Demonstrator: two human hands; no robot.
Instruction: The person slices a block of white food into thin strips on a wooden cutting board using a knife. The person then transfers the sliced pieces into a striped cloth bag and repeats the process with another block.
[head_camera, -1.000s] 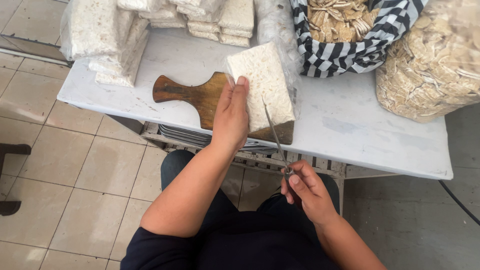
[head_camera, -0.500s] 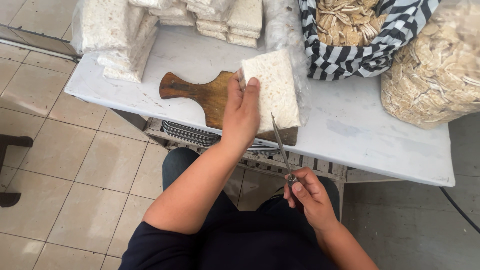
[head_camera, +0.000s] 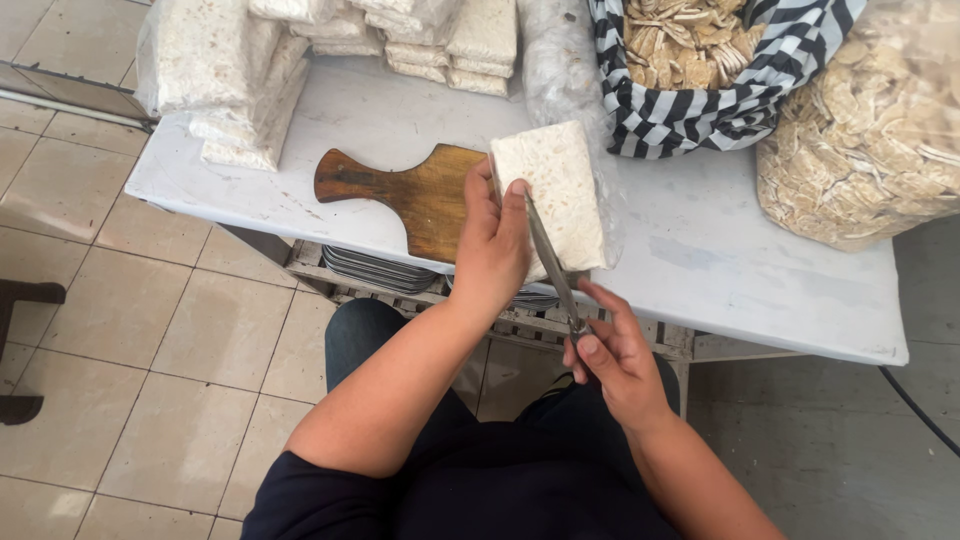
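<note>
My left hand (head_camera: 495, 240) is gripping the white block (head_camera: 555, 195), which is standing on the wooden cutting board (head_camera: 410, 190) at the near edge of the grey table (head_camera: 720, 260). My right hand (head_camera: 610, 350) is clasping the knife (head_camera: 550, 260), its blade pressing against the block's near side

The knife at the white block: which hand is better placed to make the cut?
Probably the right hand: its grip is on the knife, whose blade lies against the white block. The left hand steadies that block over the wooden board.
</note>
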